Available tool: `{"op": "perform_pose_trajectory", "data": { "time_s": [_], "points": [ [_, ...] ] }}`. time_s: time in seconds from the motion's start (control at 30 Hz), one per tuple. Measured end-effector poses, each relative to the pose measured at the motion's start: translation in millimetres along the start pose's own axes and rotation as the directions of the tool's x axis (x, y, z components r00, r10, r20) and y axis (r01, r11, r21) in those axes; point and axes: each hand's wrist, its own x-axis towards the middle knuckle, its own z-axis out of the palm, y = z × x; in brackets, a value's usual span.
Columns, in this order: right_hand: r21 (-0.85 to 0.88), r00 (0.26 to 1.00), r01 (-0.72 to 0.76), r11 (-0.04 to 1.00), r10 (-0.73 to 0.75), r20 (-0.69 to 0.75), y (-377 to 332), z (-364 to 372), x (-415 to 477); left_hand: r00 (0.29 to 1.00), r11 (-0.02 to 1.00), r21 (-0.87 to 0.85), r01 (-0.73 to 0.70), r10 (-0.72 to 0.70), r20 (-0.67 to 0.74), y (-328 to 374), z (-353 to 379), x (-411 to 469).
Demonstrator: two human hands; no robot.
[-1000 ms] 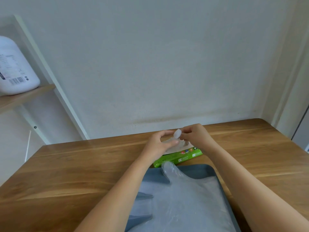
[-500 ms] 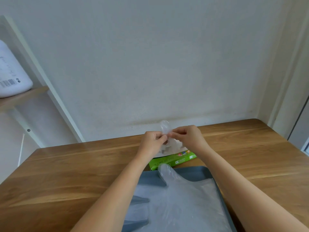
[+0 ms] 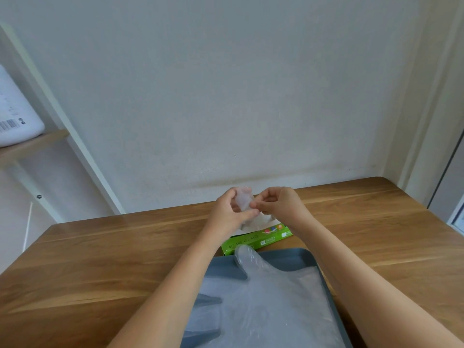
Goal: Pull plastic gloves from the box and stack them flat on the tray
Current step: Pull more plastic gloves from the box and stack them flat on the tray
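A green glove box (image 3: 266,239) lies on the wooden table just beyond a grey-blue tray (image 3: 291,257). Clear plastic gloves (image 3: 271,305) lie flat on the tray, one finger reaching over its far rim. Above the box, my left hand (image 3: 228,212) and my right hand (image 3: 278,203) both pinch a crumpled clear glove (image 3: 243,199) that still trails down into the box opening. Both forearms pass over the tray and hide part of it.
The wooden table (image 3: 105,262) stands against a white wall. At the left, a white jug (image 3: 15,119) sits on a wooden shelf (image 3: 32,144) with a white slanted frame. A door frame runs down the right edge.
Both hands have risen a little above the box, drawing the clear glove further out. The view shifted slightly to the right and then back.
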Motion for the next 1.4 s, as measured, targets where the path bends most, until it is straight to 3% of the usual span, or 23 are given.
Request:
{"op": "perform_pose_trajectory", "data": {
  "time_s": [0.13,0.43,0.57,0.73,0.8,0.9,0.97,1.07,1.13,1.23,1.4],
  "points": [
    [0.081,0.999,0.046,0.996,-0.046,0.008,-3,-1,-2,0.992,0.999,-0.015,-0.040,0.038,-0.117,4,0,1],
    [0.067,0.999,-0.010,0.998,0.008,0.032,2,-1,-1,0.997,0.996,-0.085,-0.003,-0.003,-0.077,5,-6,0],
    [0.100,0.997,-0.065,0.993,0.060,0.049,6,-2,0,0.997,1.000,-0.007,-0.003,0.003,-0.076,-1,-11,-1],
    [0.293,0.986,-0.160,0.943,0.167,0.002,11,-5,5,0.992,0.996,0.072,-0.049,0.057,-0.111,-6,-18,-7],
    [0.343,0.980,-0.178,0.922,0.200,-0.027,11,-6,7,0.991,0.970,0.215,-0.110,0.124,-0.053,-11,-22,-10],
    [0.247,0.981,-0.131,0.960,0.161,-0.104,10,-4,7,0.966,0.819,0.519,-0.246,0.166,0.197,-18,-22,-15],
    [0.114,0.983,-0.093,0.989,0.110,-0.148,8,-1,7,0.943,0.721,0.623,-0.303,0.131,0.307,-20,-19,-16],
    [-0.258,0.992,-0.082,0.963,0.054,-0.115,5,1,4,0.927,0.685,0.641,-0.346,0.145,0.345,-16,-14,-20],
    [-0.390,0.995,-0.034,0.920,-0.006,-0.101,7,3,2,0.936,0.712,0.626,-0.318,0.132,0.325,-13,-13,-24],
    [-0.427,0.988,-0.005,0.904,-0.061,-0.141,11,6,1,0.943,0.729,0.623,-0.284,0.095,0.319,-9,-13,-28],
    [-0.351,0.980,-0.019,0.936,-0.051,-0.190,12,8,6,0.929,0.664,0.673,-0.328,0.095,0.358,-11,-9,-24]
  ]
}}
